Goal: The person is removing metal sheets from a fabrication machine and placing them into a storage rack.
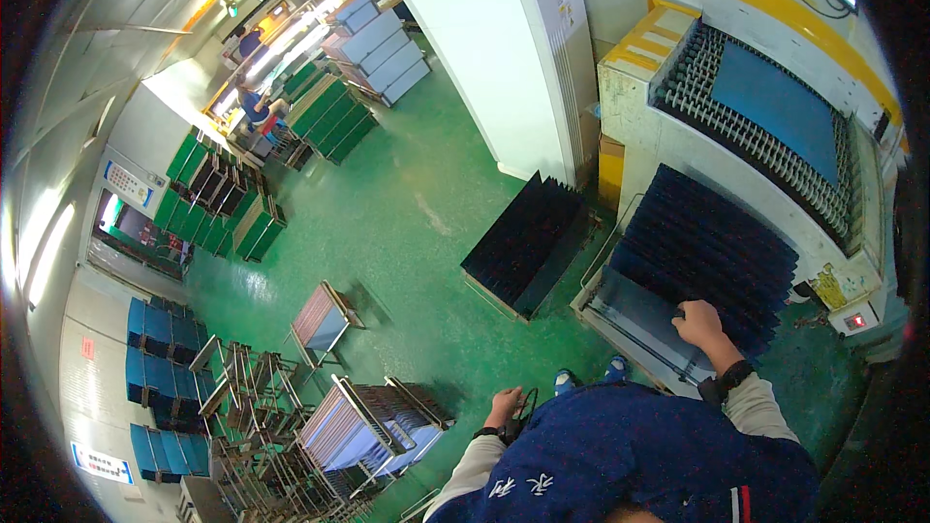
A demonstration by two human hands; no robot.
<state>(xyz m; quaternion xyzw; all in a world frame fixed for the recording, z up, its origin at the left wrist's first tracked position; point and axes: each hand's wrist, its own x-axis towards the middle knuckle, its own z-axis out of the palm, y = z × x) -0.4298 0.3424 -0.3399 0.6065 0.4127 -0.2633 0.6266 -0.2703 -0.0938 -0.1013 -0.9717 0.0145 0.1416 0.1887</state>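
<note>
**Right hand [699, 323] at a rack [630, 304] of dark panels [712, 237]**

Fingers curled, it sits over the rack's bare end; whether it grips anything cannot be told. The left hand [502, 409] hangs half-closed near a dark loop [529, 403], its contents unclear. Tending the rack appears the step in hand; the next move likely calls for sparing the closely ranked edges, which merge in shadow. Nearby, a blue panel [775, 107] lies on rollers [683, 77].

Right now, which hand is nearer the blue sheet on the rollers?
Right. The right hand is across the dark sheets from the blue sheet; the left hand is farther off, to the left.
</note>
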